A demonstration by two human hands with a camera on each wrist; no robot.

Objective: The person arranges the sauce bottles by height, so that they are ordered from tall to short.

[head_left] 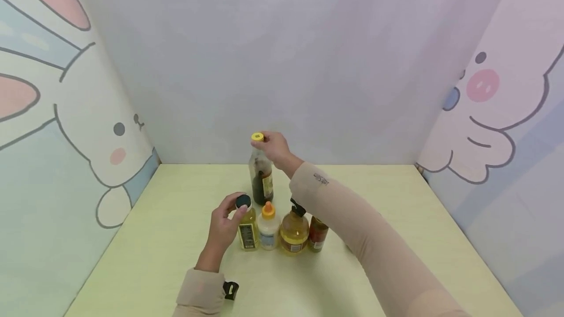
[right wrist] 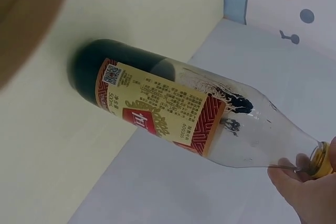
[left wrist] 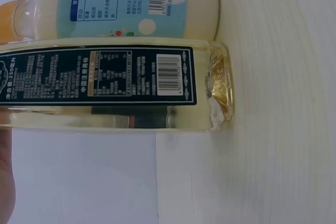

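Note:
My right hand (head_left: pixel 276 148) grips the yellow-capped neck of a tall clear glass bottle of dark sauce (head_left: pixel 263 180). In the right wrist view this sauce bottle (right wrist: pixel 157 103) has a cream and red label, and dark liquid fills only its lower part. Thumb and fingers of my left hand (head_left: pixel 223 224) hold a slim bottle of yellow liquid (head_left: pixel 248 231) around its dark cap. Its dark green label with a barcode faces the left wrist view, where the slim bottle (left wrist: pixel 202 77) stands beside a white squeeze bottle (left wrist: pixel 202 3).
The squeeze bottle with an orange cap (head_left: pixel 269 231), a round bottle of amber liquid (head_left: pixel 294 234) and a red-labelled jar (head_left: pixel 318 234) stand in a row on the pale table (head_left: pixel 150 258). My right forearm passes over the jar. A wall (head_left: pixel 282 62) rises behind.

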